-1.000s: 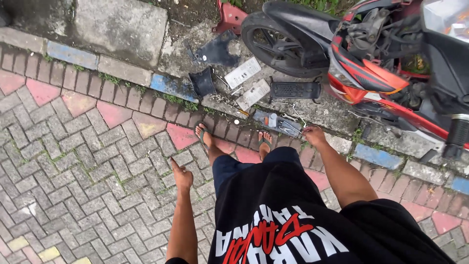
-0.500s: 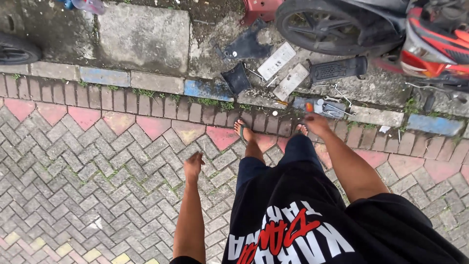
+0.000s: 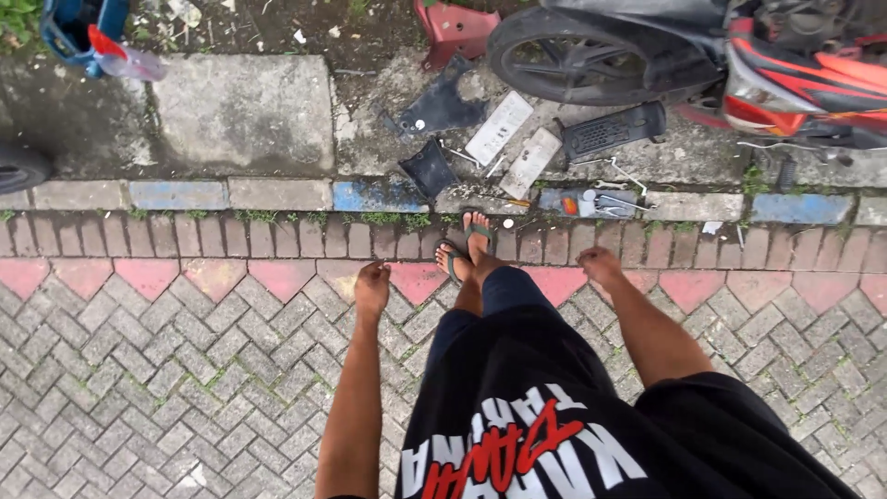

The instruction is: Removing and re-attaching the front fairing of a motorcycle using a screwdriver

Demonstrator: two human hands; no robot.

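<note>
I stand on brick paving, looking down at my black shirt and dark trousers. My left hand [image 3: 372, 286] hangs at my side with fingers loosely curled and nothing in it. My right hand [image 3: 601, 266] hangs on the other side, also curled loosely and holding nothing. One sandalled foot [image 3: 473, 242] steps forward near the painted kerb [image 3: 277, 194]. Just past the kerb, closest to my right hand, lies a small pile of tools [image 3: 596, 201]. A red and black motorcycle [image 3: 702, 55] stands beyond, with removed black panels [image 3: 434, 111] and two pale flat plates [image 3: 513, 143] on the ground.
A black footrest part [image 3: 614, 129] lies by the front wheel [image 3: 577, 60]. A red body panel [image 3: 453, 28] sits at the top. A blue container with a plastic bottle [image 3: 111, 51] is at top left. A dark tyre edge [image 3: 18, 166] shows at the left.
My view has shifted left and back from the motorcycle. My right hand has come away from the tools at the kerb and now hangs by my side. My left hand has curled.
</note>
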